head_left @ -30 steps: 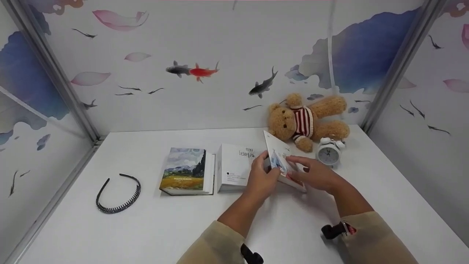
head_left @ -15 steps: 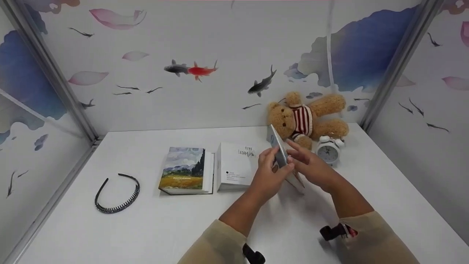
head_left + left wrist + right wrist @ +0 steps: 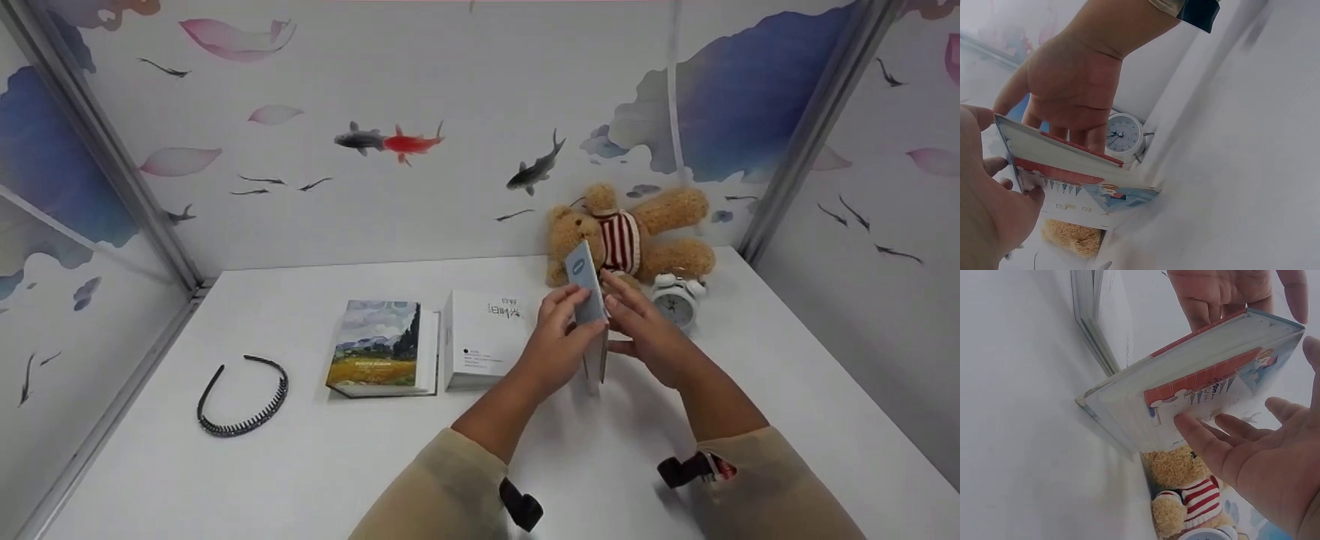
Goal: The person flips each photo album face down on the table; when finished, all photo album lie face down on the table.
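Note:
A thin hardcover book [image 3: 582, 264] stands upright between the two hands in the head view, its pale blue side with a dark oval facing left. The left hand [image 3: 553, 346] holds it, fingers on the blue side and thumb by its near edge. On the other side, the right hand [image 3: 654, 341] lays its fingers against the cover. In the right wrist view, the right hand [image 3: 1266, 450] touches the book's illustrated red-and-blue face [image 3: 1207, 385] with nearly straight fingers. Whether the book's lower edge rests on the table is unclear.
Left of the hands sit a thick white book [image 3: 487, 337] and a photo album [image 3: 379, 352] with a painted landscape. A black headband [image 3: 281, 394] lies farther left. Behind the hands are a teddy bear [image 3: 619, 244] on its side and a white alarm clock [image 3: 673, 309].
The book has turned from showing its illustrated face to showing its pale blue side, and now stands more upright. Both hands have shifted slightly to the right with it.

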Motion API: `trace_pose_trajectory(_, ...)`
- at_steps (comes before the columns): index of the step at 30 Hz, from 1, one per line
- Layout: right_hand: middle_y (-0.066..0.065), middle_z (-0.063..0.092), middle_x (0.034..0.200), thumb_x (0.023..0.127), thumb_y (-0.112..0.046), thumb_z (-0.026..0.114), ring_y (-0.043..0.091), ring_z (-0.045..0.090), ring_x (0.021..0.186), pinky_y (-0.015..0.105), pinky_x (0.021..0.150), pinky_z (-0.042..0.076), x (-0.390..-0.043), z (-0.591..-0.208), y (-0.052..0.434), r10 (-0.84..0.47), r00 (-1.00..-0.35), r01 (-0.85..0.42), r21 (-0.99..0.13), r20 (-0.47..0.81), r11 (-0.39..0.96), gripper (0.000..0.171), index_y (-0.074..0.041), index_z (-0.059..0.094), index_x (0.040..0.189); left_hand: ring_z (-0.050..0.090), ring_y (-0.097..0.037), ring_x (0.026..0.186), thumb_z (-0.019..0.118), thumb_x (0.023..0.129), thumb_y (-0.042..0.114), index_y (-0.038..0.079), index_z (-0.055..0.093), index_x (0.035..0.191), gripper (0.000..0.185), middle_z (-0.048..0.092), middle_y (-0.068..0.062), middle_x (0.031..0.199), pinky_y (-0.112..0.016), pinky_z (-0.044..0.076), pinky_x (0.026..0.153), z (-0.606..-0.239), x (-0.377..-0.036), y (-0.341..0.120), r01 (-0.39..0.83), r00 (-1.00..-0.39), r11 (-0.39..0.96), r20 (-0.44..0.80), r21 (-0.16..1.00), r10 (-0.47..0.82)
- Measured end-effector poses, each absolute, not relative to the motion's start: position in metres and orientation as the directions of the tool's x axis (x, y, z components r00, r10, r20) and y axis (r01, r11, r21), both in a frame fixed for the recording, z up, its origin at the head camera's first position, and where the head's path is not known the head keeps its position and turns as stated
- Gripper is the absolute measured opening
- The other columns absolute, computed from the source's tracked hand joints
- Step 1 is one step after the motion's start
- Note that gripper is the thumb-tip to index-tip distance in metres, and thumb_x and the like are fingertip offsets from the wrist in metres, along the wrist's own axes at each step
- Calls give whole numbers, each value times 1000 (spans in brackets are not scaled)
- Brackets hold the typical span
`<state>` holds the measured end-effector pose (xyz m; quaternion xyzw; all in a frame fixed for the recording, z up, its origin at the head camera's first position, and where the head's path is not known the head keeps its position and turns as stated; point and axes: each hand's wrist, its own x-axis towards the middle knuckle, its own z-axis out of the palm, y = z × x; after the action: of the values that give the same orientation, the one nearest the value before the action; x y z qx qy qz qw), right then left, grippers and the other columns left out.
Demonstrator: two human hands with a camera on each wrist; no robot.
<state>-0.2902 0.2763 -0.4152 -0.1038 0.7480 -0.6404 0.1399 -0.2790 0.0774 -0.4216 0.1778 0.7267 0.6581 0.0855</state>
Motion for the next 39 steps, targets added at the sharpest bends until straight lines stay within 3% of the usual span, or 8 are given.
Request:
trace_pose_trajectory(4, 11, 6, 182, 112, -55, 46, 45, 23, 165, 62, 124, 41, -292, -417, 282, -297, -948, 72, -985, -117, 159, 78, -37, 2, 173, 26, -23, 166, 60, 106, 36, 22, 36, 167, 67, 20, 5, 177, -46, 34, 132, -427, -283, 78, 98, -921, 35, 77, 995, 381)
trace_pose_trajectory(8, 9, 9, 182, 110, -48, 56, 41, 30, 162, 47, 115, 48, -296, -419, 287, -260, -958, 82, -983, -124, 166, 81, -39, 5, 173, 28, -27, 166, 59, 109, 33, 23, 26, 170, 70, 17, 1, 180, -46, 37, 130, -435, -291, 76, 25, -920, -61, 47, 998, 389)
trace_pose_trajectory(12, 6, 7, 183, 110, -32, 58, 35, 29, 161, 45, 116, 42, -298, -421, 289, -239, -966, 55, -985, -94, 164, 80, -34, 10, 174, 34, -28, 163, 55, 111, 36, 21, 27, 170, 68, 21, 0, 179, -46, 38, 130, -444, -293, 73, -23, -914, -60, 3, 998, 407)
trace_pose_trajectory(17, 0, 1, 184, 106, -10, 49, 30, 8, 167, 54, 133, 24, -298, -420, 289, -182, -981, 40, -990, -64, 135, 75, -28, 20, 173, 31, -25, 164, 53, 109, 52, 30, 40, 166, 62, 29, 3, 178, -52, 36, 131, -453, -292, 73, -23, -894, 126, -77, 992, 442)
trace_pose_trajectory(22, -3, 4, 183, 103, -7, 40, 28, -7, 170, 56, 137, 11, -300, -420, 293, -134, -988, 51, -985, -74, 163, 74, -27, 25, 172, 19, -23, 169, 58, 105, 60, 38, 37, 167, 69, 25, 6, 180, -57, 26, 134, -461, -292, 77, -34, -867, 253, -155, 967, 473)
trace_pose_trajectory(26, -6, 5, 183, 111, -22, 48, 30, -2, 171, 59, 137, 14, -303, -426, 294, -97, -991, 59, -962, -87, 266, 64, -27, 27, 172, 19, -23, 169, 60, 106, 54, 34, 34, 169, 71, 24, 4, 180, -54, 24, 136, -464, -294, 80, -3, -877, 301, -147, 953, 457)
trace_pose_trajectory(30, -3, 8, 183, 110, -40, 60, 36, 5, 170, 61, 134, 22, -307, -434, 296, -71, -992, 73, -929, -106, 364, 70, -26, 29, 171, 21, -21, 168, 61, 106, 51, 30, 35, 169, 71, 24, 4, 180, -49, 25, 136, -463, -293, 82, 59, -898, 410, -131, 910, 419)
trace_pose_trajectory(39, 9, 8, 183, 111, -31, 57, 39, 5, 169, 62, 135, 18, -316, -454, 310, -48, -983, 133, -862, -179, 489, 63, -19, 35, 169, 20, -23, 169, 68, 103, 33, 19, 44, 165, 68, 26, 2, 180, -40, 22, 137, -463, -293, 91, 181, -897, 652, -148, 736, 416)
